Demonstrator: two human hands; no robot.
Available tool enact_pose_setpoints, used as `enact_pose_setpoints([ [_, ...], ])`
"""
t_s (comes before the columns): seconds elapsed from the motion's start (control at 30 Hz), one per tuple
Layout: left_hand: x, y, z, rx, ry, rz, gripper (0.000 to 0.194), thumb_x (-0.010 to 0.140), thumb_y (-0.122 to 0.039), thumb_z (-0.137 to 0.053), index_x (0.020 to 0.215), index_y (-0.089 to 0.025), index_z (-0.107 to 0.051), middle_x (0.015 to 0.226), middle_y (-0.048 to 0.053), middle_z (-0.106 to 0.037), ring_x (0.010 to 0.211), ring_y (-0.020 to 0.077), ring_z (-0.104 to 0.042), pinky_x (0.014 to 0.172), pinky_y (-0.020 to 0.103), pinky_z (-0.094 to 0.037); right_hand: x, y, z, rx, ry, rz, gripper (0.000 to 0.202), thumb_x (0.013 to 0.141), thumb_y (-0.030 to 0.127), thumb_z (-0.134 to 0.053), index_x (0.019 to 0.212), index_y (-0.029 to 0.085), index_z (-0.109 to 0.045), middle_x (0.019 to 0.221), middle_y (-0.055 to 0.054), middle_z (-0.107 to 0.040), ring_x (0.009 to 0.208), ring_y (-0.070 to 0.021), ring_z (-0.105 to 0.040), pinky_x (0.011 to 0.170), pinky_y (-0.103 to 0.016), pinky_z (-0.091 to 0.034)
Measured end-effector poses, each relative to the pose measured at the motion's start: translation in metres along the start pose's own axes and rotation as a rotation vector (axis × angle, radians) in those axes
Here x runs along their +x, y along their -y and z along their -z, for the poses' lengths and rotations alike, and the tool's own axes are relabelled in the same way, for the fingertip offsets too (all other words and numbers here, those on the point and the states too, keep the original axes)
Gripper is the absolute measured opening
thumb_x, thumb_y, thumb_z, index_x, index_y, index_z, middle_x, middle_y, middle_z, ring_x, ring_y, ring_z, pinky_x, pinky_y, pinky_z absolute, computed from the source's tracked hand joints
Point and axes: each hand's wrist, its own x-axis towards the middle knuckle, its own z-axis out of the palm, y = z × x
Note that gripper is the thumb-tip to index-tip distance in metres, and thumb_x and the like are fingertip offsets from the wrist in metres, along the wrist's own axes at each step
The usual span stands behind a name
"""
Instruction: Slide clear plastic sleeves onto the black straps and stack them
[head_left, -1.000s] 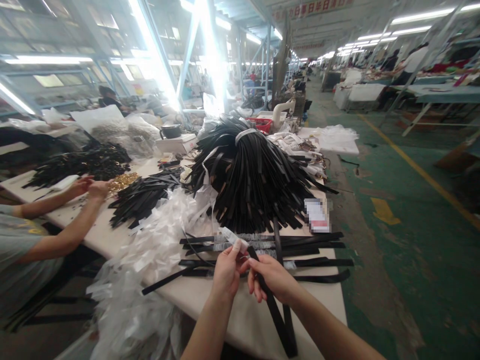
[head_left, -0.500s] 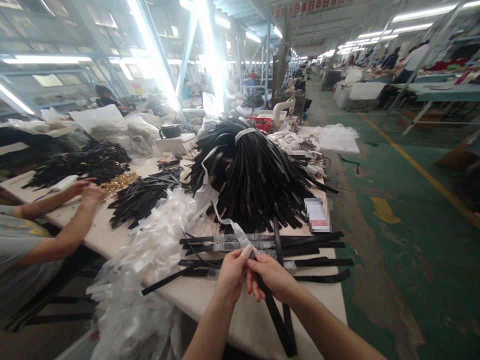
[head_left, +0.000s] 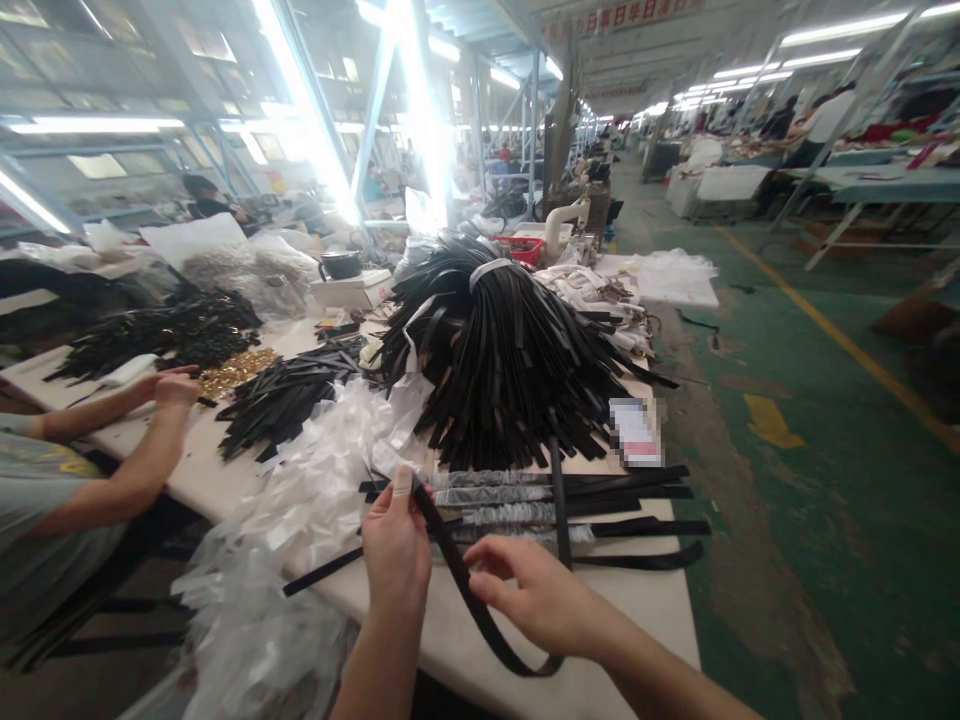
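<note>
My left hand (head_left: 397,535) pinches the end of a black strap (head_left: 454,565), with a piece of thin white plastic sleeve (head_left: 391,457) at the same grip. From there the strap loops down and curves back up past my right hand (head_left: 529,590). That hand is beside the strap's middle, thumb and forefinger apart; whether the fingertips touch it I cannot make out. Behind both hands, several black straps with clear plastic sleeves (head_left: 491,495) lie crosswise on the table. A large tied bundle of black straps (head_left: 502,360) rises beyond them.
White plastic sleeves (head_left: 322,440) are heaped at left, hanging over the table edge. Further left, a co-worker's hands (head_left: 176,385) work near gold-coloured pieces (head_left: 238,372) and a black strap pile (head_left: 289,395). A pixelated card-like item (head_left: 636,432) lies at the right edge.
My hands were together at the strap end and have separated. The left moved left with the strap and plastic; the right dropped slightly lower. The strap now hangs in a wider loop.
</note>
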Motion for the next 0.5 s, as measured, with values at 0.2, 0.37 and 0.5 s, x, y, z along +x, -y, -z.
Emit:
enact_pose_setpoints([
  [0.2, -0.007, -0.002, 0.001, 0.013, 0.005, 0.011, 0.030, 0.069, -0.035, -0.088, 0.079, -0.013, -0.070, 0.069, -0.002, -0.068, 0.057, 0.0087, -0.061, 0.058, 0.019, -0.052, 0.000, -0.014, -0.029, 0.018, 0.022, -0.096, 0.034, 0.104, 0.044, -0.037, 0.090, 0.020, -0.057, 0.065, 0.002, -0.055, 0.047, -0.0114, -0.055, 0.045, -0.021, -0.036],
  [0.37, -0.047, 0.025, 0.010, 0.160, 0.138, 0.098, 0.030, 0.071, -0.040, -0.087, 0.078, -0.013, -0.075, 0.070, 0.001, -0.070, 0.060, 0.0107, -0.061, 0.058, 0.019, -0.050, 0.009, -0.006, -0.022, -0.238, -0.254, 0.045, 0.033, 0.104, 0.035, -0.038, 0.079, 0.020, -0.054, 0.064, -0.001, -0.056, 0.058, -0.0140, -0.054, 0.058, -0.026, -0.037],
  [0.5, -0.054, 0.016, 0.015, 0.240, 0.200, 0.094, 0.028, 0.076, -0.041, -0.082, 0.077, -0.014, -0.076, 0.067, 0.001, -0.068, 0.059, 0.0118, -0.059, 0.059, 0.021, -0.051, 0.004, 0.003, -0.014, 0.005, -0.116, -0.005, 0.028, 0.103, 0.039, -0.044, 0.090, 0.020, -0.059, 0.069, -0.001, -0.062, 0.052, -0.0124, -0.056, 0.051, -0.023, -0.039],
])
